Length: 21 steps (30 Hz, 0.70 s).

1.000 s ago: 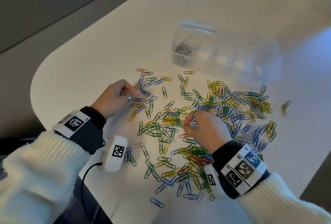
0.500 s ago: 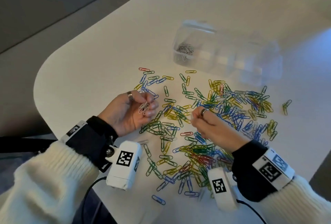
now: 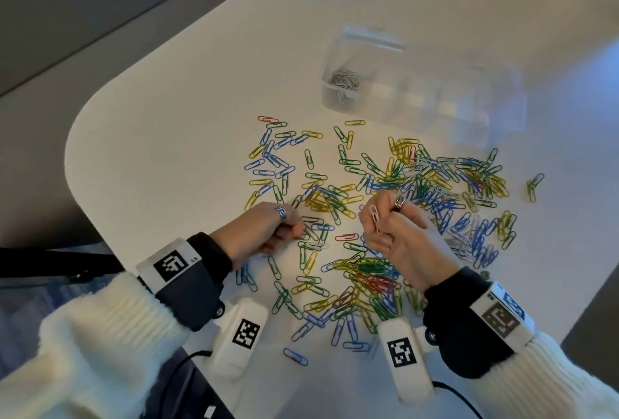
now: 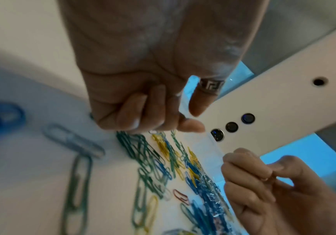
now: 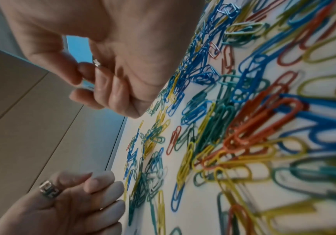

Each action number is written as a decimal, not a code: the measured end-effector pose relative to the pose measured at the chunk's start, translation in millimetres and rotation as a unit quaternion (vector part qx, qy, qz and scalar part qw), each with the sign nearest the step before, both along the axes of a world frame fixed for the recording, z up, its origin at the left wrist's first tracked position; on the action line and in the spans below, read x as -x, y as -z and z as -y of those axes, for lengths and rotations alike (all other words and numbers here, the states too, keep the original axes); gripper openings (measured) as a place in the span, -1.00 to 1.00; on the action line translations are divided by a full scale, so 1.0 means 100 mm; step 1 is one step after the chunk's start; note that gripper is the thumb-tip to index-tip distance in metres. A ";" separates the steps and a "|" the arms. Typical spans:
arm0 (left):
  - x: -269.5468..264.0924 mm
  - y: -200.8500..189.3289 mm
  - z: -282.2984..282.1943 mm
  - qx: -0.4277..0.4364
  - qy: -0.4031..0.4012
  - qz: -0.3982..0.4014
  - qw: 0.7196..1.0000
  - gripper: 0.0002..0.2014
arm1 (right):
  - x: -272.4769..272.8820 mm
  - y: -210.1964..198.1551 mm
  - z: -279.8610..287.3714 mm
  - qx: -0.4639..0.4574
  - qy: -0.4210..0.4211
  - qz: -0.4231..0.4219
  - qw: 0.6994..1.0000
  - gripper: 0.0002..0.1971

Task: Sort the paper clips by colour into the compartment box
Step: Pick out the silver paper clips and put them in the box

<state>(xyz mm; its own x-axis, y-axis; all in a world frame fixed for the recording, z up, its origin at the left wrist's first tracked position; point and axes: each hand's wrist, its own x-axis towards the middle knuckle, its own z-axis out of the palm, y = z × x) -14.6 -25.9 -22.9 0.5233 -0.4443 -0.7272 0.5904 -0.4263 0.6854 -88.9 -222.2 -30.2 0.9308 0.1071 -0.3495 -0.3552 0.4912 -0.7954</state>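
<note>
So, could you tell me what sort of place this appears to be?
Probably an office or lab desk: a white rounded table, scattered coloured paper clips and a clear compartment box, with plain grey flooring beside it.

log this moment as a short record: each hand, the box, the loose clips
left hand: low on the table, fingers curled at a white clip in the pile
right hand: raised, fingers pinching white clips
compartment box: clear, silver-white clips in its left end compartment, the rest look empty
loose clips: blue, green, yellow, red and white, mixed, unsorted

Two hands [image 3: 335, 231]; one compartment box [image 3: 435, 97]; paper clips [image 3: 368, 271] beyond counting
</note>
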 end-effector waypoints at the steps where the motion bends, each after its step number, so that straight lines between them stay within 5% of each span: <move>1: 0.00 0.00 -0.04 -0.033 0.026 0.047 0.998 -0.75 | 0.01 -0.01 -0.02 -0.011 -0.002 0.004 1.000 -0.83; 5: -0.01 -0.06 -0.27 -0.201 0.202 0.279 0.917 -0.88 | 0.01 0.01 -0.11 -0.008 -0.015 -0.018 1.000 -0.81; 7: 0.01 -0.04 -0.36 -0.260 0.270 0.314 0.873 -0.81 | 0.00 0.02 -0.16 0.008 -0.026 -0.049 0.998 -0.80; 9: 0.05 0.00 -0.40 -0.288 0.279 0.322 0.858 -0.77 | -0.01 0.04 -0.23 0.113 -0.067 -0.071 0.989 -0.77; 11: 0.08 0.04 -0.40 -0.300 0.255 0.333 0.857 -0.81 | -0.01 0.05 -0.31 0.346 -0.167 -0.025 0.923 -0.79; 13: 0.09 0.08 -0.40 -0.291 0.228 0.340 0.865 -0.87 | 0.00 0.05 -0.38 0.537 -0.267 0.034 0.799 -0.85; 14: 0.09 0.09 -0.40 -0.283 0.220 0.340 0.869 -0.87 | 0.00 0.04 -0.41 0.580 -0.284 0.036 0.762 -0.86; 17: 0.09 0.10 -0.39 -0.271 0.221 0.333 0.876 -0.86 | -0.04 0.03 -0.47 0.622 -0.286 0.011 0.729 -0.86; 21: 0.05 0.08 -0.46 -0.221 0.181 0.293 0.913 -0.84 | -0.05 0.04 -0.48 0.617 -0.286 0.015 0.733 -0.86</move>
<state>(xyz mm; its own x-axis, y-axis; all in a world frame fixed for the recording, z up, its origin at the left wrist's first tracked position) -19.6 20.0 -31.1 0.7565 -0.3963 -0.5203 -0.0561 -0.8319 0.5521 -83.7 -174.4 -34.5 0.8663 0.1035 -0.4887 -0.1947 -0.8310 -0.5211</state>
